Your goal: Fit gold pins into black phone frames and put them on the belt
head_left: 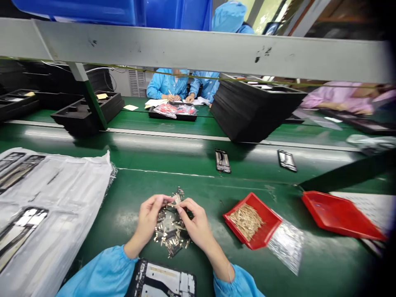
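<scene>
Working with two bare hands over one loose heap of small metal parts (175, 241) on the green table (119, 214). Left hand (150, 214): thumb and fingers pinched together at a little bunch of parts (177, 199), on the heap's far side. Right hand (196, 222): thumb and forefinger closed on the same bunch. Number of pieces in the bunch: cannot tell. Heap mixes gold bits and dark strips, too many to count.

Phone frames, six seen: one (163, 282) nearest the body, between the forearms; two (222, 161) farther off, well apart from each other; three (21, 231) showing in the white padded sheet (83, 185) at left.

Red trays, two. Nearer one (269, 229), right of the right hand, holds a mound of gold strips (246, 222); one clear bag (287, 245) lies just beside it. Second red tray (340, 214) farther right, tilted, partly over one printed sheet (371, 208).

Beyond: one tall leaning stack of black trays (247, 111); one shallow black tray with red bagged goods (175, 110). Across the way, two people in blue sleeves (168, 84), one in pink sleeves (334, 97), blurred; one blue cap (229, 16) above the rail.
</scene>
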`<state>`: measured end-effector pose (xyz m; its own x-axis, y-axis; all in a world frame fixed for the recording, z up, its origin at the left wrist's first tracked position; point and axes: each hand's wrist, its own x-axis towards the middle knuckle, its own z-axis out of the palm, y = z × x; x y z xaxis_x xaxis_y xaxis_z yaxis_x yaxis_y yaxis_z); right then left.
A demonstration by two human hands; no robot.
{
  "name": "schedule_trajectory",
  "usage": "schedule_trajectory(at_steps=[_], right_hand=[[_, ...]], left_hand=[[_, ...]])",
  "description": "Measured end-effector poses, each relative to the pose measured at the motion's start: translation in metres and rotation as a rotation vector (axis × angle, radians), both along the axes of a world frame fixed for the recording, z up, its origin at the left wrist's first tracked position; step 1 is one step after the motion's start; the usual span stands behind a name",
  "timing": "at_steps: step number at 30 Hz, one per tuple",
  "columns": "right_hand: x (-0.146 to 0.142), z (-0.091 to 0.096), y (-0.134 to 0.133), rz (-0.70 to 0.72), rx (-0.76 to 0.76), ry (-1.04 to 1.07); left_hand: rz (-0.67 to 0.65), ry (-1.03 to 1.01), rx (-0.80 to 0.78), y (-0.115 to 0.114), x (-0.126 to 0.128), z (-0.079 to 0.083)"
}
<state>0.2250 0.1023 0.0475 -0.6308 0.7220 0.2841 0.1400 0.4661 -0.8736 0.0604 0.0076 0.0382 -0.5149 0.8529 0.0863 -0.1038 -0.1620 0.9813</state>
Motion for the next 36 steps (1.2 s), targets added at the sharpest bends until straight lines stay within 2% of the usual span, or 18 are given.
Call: schedule_trajectory(at_steps=[3,6,8,10,12,14,16,19,21,23,26,28,30,32,34,35,36], right_hand=[[0.054,0.011,0.002,-0.293,0.178,-0.024],[0.124,0.014,0.014,-0.705,0.510,-0.132],[0.163,0.010,0.024,-0.823,0.646,-0.342],[0.184,0.007,0.028,-0.851,0.684,-0.521],[0.186,0.009,0.022,-0.877,0.692,-0.573],[0.174,0.018,0.004,-0.848,0.706,-0.501],[0.155,0.028,-0.020,-0.650,0.720,-0.384],[0.128,0.033,-0.051,-0.223,0.735,-0.357],[0.117,0.027,-0.062,-0.117,0.742,-0.413],[0.111,0.016,-0.067,-0.125,0.738,-0.429],[0.108,0.000,-0.068,-0.095,0.720,-0.418],[0.111,-0.005,-0.064,-0.085,0.691,-0.418],[0.121,-0.006,-0.053,-0.158,0.686,-0.413],[0.136,-0.003,-0.035,-0.347,0.735,-0.407],[0.149,0.002,-0.018,-0.575,0.793,-0.436],[0.153,0.004,-0.013,-0.636,0.810,-0.454],[0.155,0.006,-0.012,-0.633,0.815,-0.462]], left_hand=[[0.047,-0.189,-0.029,0.000,-0.009,0.002],[-0.002,-0.225,-0.114,-0.001,-0.016,0.008],[-0.106,-0.127,-0.176,-0.003,-0.016,0.013],[-0.248,-0.049,-0.251,-0.005,-0.011,0.018],[-0.384,-0.041,-0.325,-0.008,-0.001,0.021],[-0.488,-0.079,-0.379,-0.011,0.011,0.022],[-0.573,-0.110,-0.414,-0.014,0.025,0.024],[-0.668,-0.136,-0.438,-0.018,0.043,0.026],[-0.699,-0.143,-0.452,-0.020,0.050,0.027],[-0.705,-0.101,-0.475,-0.023,0.054,0.028],[-0.692,0.107,-0.467,-0.031,0.057,0.029],[-0.685,0.260,-0.438,-0.036,0.057,0.029],[-0.664,0.311,-0.434,-0.041,0.057,0.028],[-0.635,0.230,-0.473,-0.044,0.055,0.027],[-0.629,0.045,-0.509,-0.047,0.052,0.025],[-0.634,-0.061,-0.516,-0.048,0.050,0.024],[-0.641,-0.163,-0.516,-0.049,0.049,0.022]])
